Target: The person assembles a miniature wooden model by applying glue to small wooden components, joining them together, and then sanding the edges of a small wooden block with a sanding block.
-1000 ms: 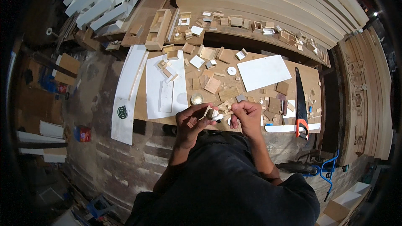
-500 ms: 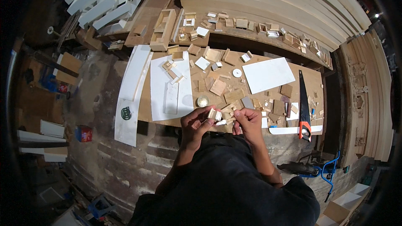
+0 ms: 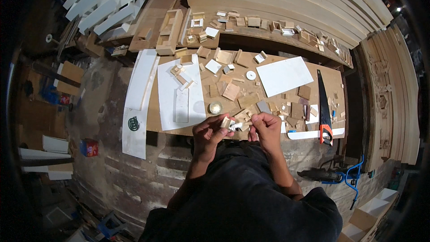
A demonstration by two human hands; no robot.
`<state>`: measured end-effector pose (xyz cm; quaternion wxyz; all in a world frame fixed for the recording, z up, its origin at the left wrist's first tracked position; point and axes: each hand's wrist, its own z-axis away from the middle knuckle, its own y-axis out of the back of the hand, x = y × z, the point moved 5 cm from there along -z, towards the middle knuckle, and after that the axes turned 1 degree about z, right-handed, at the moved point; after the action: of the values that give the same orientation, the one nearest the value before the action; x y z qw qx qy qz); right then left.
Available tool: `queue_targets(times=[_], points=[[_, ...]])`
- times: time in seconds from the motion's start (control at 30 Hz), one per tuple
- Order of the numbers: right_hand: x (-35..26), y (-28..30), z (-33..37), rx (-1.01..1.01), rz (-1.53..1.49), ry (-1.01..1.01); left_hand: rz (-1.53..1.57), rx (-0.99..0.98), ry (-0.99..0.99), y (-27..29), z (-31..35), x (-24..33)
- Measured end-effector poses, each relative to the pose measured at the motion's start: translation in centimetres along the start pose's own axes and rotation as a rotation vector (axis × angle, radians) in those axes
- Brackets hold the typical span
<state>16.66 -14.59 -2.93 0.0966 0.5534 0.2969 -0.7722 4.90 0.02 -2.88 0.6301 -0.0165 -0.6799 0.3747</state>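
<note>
In the middle of the frame, the left hand (image 3: 208,137) pinches a small tan wooden block (image 3: 225,123), and the right hand (image 3: 267,132) pinches a thin, white-tipped stick (image 3: 235,126) that could smear the block if it slips.

Free air above obstructing wood scraps (image 3: 230,91)

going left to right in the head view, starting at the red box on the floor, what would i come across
Red box → green coil → left hand holding a small wood piece → right hand with a white-tipped stick → saw → long boards at the far right.
</note>
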Motion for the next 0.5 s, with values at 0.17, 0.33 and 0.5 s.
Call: queue_targets(times=[0.17,0.33,0.5], points=[[0.0,0.1,0.3,-0.034,0.064,0.008,0.006,0.019,-0.012,-0.3,0.3,-0.6],[-0.5,0.1,1.0,-0.108,0.016,0.003,0.008,0.049,-0.037,-0.6,0.8,-0.8],[-0.4,0.7,0.7,-0.043,-0.022,0.005,0.019,0.034,-0.046,-0.9,1.4,-1.0]])
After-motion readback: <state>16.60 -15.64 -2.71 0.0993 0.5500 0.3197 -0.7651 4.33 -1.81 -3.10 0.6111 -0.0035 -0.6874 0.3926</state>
